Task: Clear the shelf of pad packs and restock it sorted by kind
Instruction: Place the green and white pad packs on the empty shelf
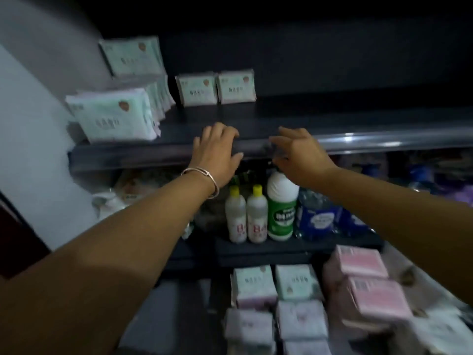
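— Along the front edge of the shelf (153,152), what are the hands doing?

— Both are empty. The left hand (217,147), with a bracelet (204,179) on its wrist, lies over the front lip with its fingers loosely bent, gripping nothing. The right hand (299,152) reaches for the same lip, fingers spread and relaxed, also holding nothing.

— And the pad packs?

— Some are on the shelf already: a mint-green pack (115,116) stands at the left front corner, a taller stack (133,57) is behind it at the left end, and two small packs (216,88) stand side by side near the back edge. The rest of the shelf, out to its right end, is bare. More packs wait below the lower shelf: green and lilac ones (276,303), with pink packs (368,283) just to their right.

— How would they handle?

— Light and soft, I'd judge: padded contents in thin, slick film. A squeeze will dent them, though breakage looks unlikely. Best taken flat across the two broad faces, or several pressed together between both palms. Pinching a corner would probably let the film slip.

— Anything unclear?

— Plenty. It's dim and blurred, so the printing on the packs can't be read, and the kinds can only be told by colour. The back of the shelf is lost in darkness. On the lower shelf, white bottles (247,213) and a green one (282,208) show, but the goods behind and to the right are a murky jumble. The lowest packs are cut off by the bottom edge.
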